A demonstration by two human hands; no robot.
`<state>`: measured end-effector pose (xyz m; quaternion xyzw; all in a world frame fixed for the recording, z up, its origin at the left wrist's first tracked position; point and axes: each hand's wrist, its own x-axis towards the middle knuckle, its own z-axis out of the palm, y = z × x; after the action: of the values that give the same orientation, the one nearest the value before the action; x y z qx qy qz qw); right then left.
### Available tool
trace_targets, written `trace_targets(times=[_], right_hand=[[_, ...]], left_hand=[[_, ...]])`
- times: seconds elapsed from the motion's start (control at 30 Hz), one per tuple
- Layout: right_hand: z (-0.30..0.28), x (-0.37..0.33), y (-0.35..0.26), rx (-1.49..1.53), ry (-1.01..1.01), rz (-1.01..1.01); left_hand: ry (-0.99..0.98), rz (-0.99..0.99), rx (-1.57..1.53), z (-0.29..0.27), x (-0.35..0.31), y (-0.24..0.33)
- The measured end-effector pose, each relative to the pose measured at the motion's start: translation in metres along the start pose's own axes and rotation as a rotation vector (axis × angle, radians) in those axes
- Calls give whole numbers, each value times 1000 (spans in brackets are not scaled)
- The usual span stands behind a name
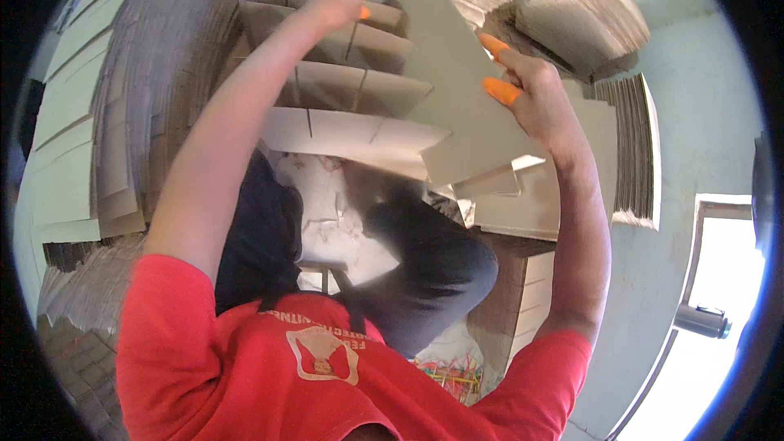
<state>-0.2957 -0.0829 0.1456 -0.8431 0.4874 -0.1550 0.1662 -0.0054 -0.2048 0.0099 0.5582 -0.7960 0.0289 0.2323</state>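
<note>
In front of me stand several slotted cardboard strips (pixel 351 90) in spaced rows, their slits facing up. My left hand (pixel 336 4) is over the far rows with its fingers curled in and an orange finger cot showing; what lies between the fingers is hidden. A grey-beige cardboard sheet (pixel 457 90) tilts up at the right end of the rows. My right hand (pixel 535 94) grips that sheet by its right edge, with orange finger cots on the thumb and a finger.
Tall stacks of cardboard (pixel 139 106) rise on the left. More bundles (pixel 576 8) stand at the back right, and another stack (pixel 635 151) is against the wall. Flat cardboard sheets (pixel 523 208) lie by my right forearm. Below, scraps litter the pale floor (pixel 331 204) between my legs.
</note>
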Motion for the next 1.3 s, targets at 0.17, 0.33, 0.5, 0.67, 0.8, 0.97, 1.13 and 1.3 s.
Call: trace_targets(times=[0.17,0.33,0.5,0.67,0.8,0.97,1.13,1.3], right_hand=[[9,-32,2,-79,49,19],[38,-59,-13,85,114,-50],[24,-44,-25,159,-56,68],[22,-42,-38,39,-95,43],[31,-49,-16,-4,-9,45],[46,-51,-12,15,72,-186],[23,-55,-22,-15,56,-65],[32,-59,-9,-9,78,-91]], left_hand=[[-177,58,-263,-82,-74,87],[-112,222,-382,-39,-159,107],[-43,144,-366,-10,-164,111],[64,184,-423,-6,-160,117],[20,148,-395,-3,-158,109],[-14,126,-297,-3,-164,105],[-34,129,-283,-23,-156,118],[-78,113,-273,-22,-155,114]])
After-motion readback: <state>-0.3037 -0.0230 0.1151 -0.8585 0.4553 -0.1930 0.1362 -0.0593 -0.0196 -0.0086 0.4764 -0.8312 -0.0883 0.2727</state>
